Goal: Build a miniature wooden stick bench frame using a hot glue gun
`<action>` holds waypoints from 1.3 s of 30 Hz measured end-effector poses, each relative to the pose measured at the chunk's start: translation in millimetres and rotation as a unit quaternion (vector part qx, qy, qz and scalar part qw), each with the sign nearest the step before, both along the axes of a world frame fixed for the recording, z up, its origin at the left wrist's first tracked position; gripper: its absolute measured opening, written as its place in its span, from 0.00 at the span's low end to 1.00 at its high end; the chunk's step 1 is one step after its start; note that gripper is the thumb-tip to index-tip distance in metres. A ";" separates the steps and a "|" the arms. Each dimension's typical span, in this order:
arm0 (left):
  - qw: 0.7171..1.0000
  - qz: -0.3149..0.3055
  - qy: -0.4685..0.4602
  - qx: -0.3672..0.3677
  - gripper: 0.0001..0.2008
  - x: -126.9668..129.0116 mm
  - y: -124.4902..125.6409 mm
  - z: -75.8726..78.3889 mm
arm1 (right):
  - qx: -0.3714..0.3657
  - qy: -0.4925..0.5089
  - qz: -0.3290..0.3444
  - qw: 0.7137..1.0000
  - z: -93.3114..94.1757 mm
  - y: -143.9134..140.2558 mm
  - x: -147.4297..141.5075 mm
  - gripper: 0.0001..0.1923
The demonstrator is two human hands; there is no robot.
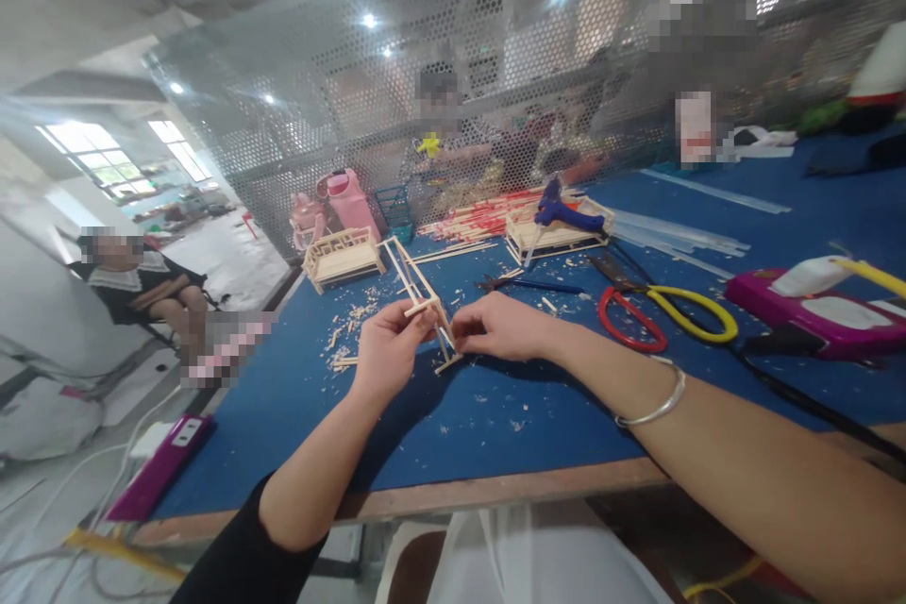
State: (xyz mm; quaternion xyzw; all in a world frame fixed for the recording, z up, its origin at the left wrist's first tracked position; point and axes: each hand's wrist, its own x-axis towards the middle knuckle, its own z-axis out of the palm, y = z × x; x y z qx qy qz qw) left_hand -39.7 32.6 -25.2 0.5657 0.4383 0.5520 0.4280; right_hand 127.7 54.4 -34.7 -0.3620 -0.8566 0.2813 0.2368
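Observation:
A small frame of thin wooden sticks (411,276) stands tilted above the blue work surface. My left hand (391,344) pinches it between thumb and fingers near a crosspiece. On its right side, my right hand (504,326) has its fingers curled in against the lower sticks; the exact fingertip contact is partly hidden. Behind the frame sits a miniature wooden bench (344,260) made of similar sticks. A blue glue gun (572,215) rests on another small stick-built piece (542,241). Pliers with blue handles (545,285) lie just beyond my right hand.
Scissors with red and yellow handles (662,316) lie right of my hands, near a purple power strip (821,307). Red-tipped sticks (481,213) and clear glue sticks (679,234) lie farther back. Wood scraps litter the blue table (495,453). A person (152,288) sits at left.

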 end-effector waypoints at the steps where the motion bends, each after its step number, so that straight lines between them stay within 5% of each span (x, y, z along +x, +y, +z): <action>1: 1.000 0.001 -0.004 -0.002 0.21 0.0 0.2 0.0 | 0.003 -0.008 0.008 1.000 -0.5 -0.3 -1.6 0.04; 9: 1.000 -0.018 0.012 0.004 0.20 -1.4 1.7 -3.2 | 0.034 -0.014 -0.005 0.999 -4.3 -2.4 -12.4 0.05; 16: 0.998 0.058 -0.011 0.029 0.22 -7.9 7.7 -4.8 | 0.073 -0.008 -0.103 0.992 -0.4 -0.6 -8.4 0.06; 23: 0.999 0.030 -0.006 -0.015 0.20 -7.8 12.7 -10.3 | 0.037 -0.037 -0.113 0.992 -6.1 5.8 -6.8 0.06; 30: 0.991 -0.048 0.117 -0.050 0.12 -14.0 20.5 -25.4 | 0.039 -0.035 -0.107 0.993 -5.4 4.3 -7.0 0.07; 39: 0.961 -0.077 0.264 0.026 0.08 -19.5 9.1 -17.0 | 0.041 -0.035 -0.096 0.994 -5.4 4.0 -8.4 0.07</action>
